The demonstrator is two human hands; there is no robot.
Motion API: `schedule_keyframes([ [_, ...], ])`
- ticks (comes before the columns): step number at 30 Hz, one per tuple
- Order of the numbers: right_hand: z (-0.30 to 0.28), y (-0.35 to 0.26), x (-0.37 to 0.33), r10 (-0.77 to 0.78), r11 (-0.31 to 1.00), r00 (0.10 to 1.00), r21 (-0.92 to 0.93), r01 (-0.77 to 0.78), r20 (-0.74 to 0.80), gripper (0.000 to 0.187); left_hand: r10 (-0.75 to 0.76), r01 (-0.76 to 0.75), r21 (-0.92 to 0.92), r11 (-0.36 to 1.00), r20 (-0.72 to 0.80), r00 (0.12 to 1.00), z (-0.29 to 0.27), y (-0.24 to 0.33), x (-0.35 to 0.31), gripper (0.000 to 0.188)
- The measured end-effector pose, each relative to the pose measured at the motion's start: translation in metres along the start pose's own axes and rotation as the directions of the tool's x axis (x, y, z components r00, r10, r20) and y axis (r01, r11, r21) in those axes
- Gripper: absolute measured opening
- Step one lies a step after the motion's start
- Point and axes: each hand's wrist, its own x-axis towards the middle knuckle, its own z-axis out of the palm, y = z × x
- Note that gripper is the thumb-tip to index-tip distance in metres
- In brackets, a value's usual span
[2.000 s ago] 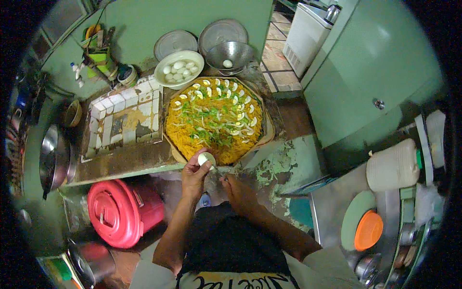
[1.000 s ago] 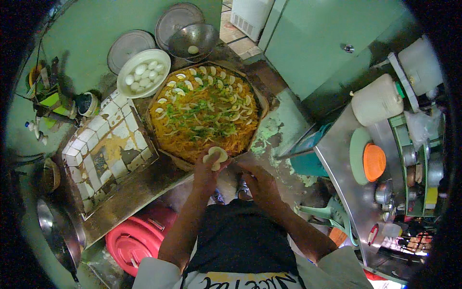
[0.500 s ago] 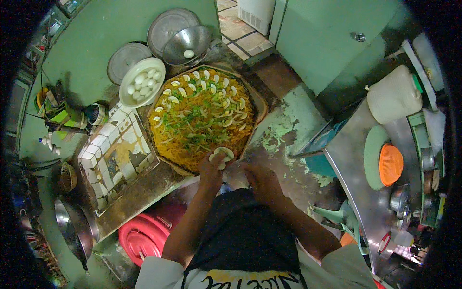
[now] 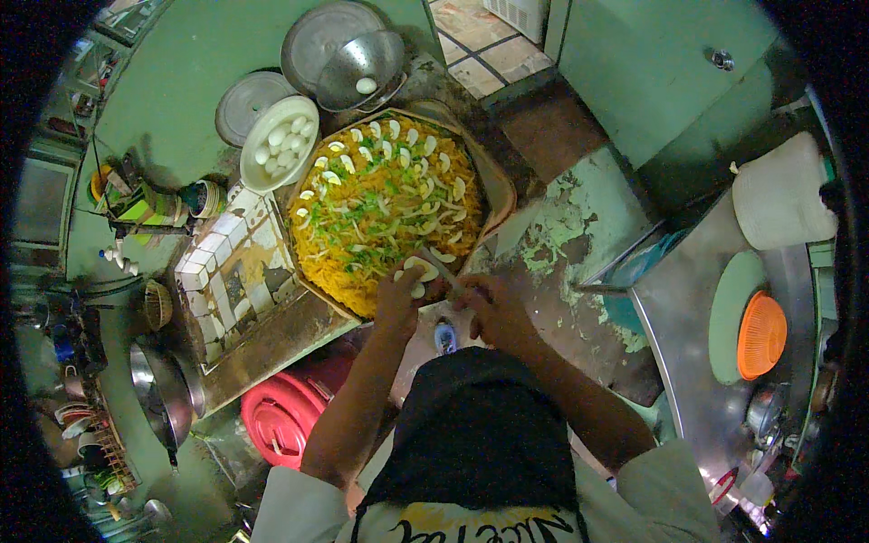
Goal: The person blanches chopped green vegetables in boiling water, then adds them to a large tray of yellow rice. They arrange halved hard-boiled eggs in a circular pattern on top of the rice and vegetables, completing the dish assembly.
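Observation:
My left hand [image 4: 396, 299] is closed around a sliced boiled egg [image 4: 421, 266] at the near edge of a large tray of yellow noodles [image 4: 344, 271]. My right hand [image 4: 493, 309] grips a knife [image 4: 443, 268], whose blade reaches to the egg; its handle is mostly hidden by the fingers. White egg slices and chopped green bits top the noodles, the slices mainly over the far and right parts. Beyond the tray on the left, a pale bowl [image 4: 261, 178] holds several whole peeled eggs. One more egg [image 4: 366, 85] sits in a metal colander [image 4: 378, 56].
Round metal lids [image 4: 317, 36] lean against the green wall. A broken tiled surface [image 4: 217, 271] adjoins the tray on the left, with a red lidded bucket [image 4: 276, 421] below. At right, a steel table [image 4: 674, 312] bears an orange basket [image 4: 762, 335] and a white container [image 4: 783, 195].
My right hand has come closer to the left, and the knife blade now shows at the egg. The whole view has shifted slightly. My left hand keeps hold of the egg.

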Motion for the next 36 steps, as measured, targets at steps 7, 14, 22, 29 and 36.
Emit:
schedule_keyframes([
  [7, 0.027, 0.026, -0.025, -0.367, 0.898, 0.928, -0.286, 0.335, -0.067, 0.029, -0.241, 0.222, -0.213, 0.951, -0.070, 0.968, -0.014, 0.006, -0.016, 0.027],
  [14, 0.045, 0.032, 0.001, -0.017, 0.998, 0.996, -0.059, 0.011, -0.092, 0.024, -0.241, 0.229, -0.123, 0.966, -0.087, 0.967, -0.027, 0.019, -0.011, 0.026],
  [22, 0.078, 0.040, -0.029, -0.385, 0.915, 0.905, -0.200, 0.349, -0.182, 0.025, -0.138, 0.141, -0.007, 0.990, 0.157, 0.978, -0.051, 0.014, -0.023, 0.026],
  [29, 0.090, 0.034, -0.014, -0.183, 0.973, 0.962, -0.180, 0.147, -0.201, 0.025, -0.451, 0.424, -0.304, 0.853, -0.023, 0.892, -0.056, 0.036, -0.022, 0.031],
  [36, 0.113, 0.040, -0.021, -0.111, 0.987, 0.977, 0.098, 0.130, -0.180, 0.026, -0.353, 0.351, -0.036, 0.936, -0.076, 0.933, -0.063, 0.038, -0.021, 0.032],
])
